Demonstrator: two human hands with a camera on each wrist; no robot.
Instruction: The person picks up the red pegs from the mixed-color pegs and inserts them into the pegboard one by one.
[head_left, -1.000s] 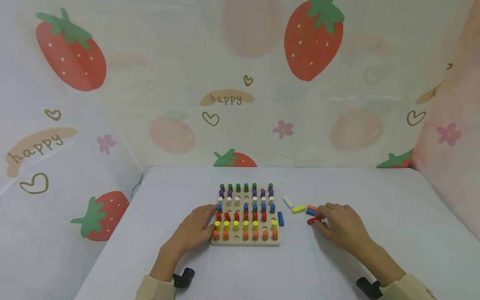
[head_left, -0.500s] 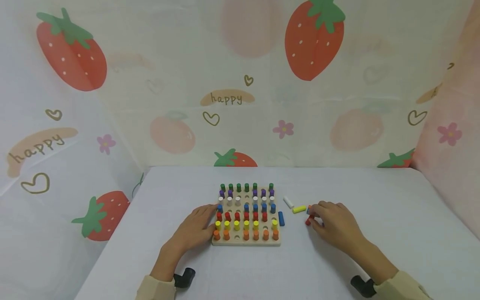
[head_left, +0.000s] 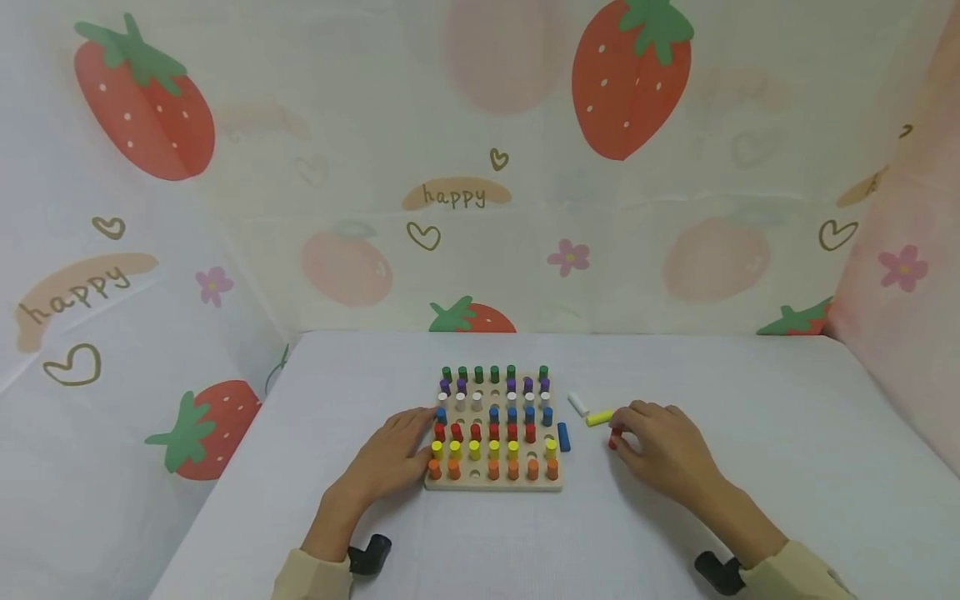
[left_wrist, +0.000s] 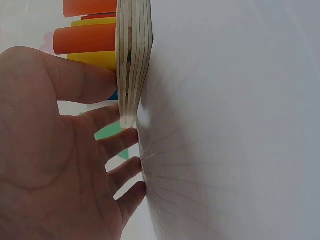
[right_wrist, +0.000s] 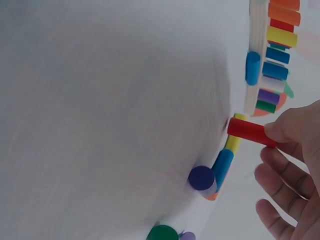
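Note:
My right hand pinches a red peg between thumb and index finger, its other fingers loosely bent. The peg is held at one end, beside a yellow peg on the table. A wooden pegboard lies at the middle of the table, with rows of green, purple, white, blue, red, yellow and orange pegs and several bare holes. My left hand rests against the board's left side. In the left wrist view, its thumb touches the board edge and its fingers are stretched, fingertips down on the cloth.
A loose blue peg lies along the board's right side, with a white peg further back. In the right wrist view, another blue peg, a dark purple peg and a green peg are near the right hand.
My right hand has shifted slightly left, and the red peg in its fingers has turned from lying flat to steeper. The left hand and the board hold still.

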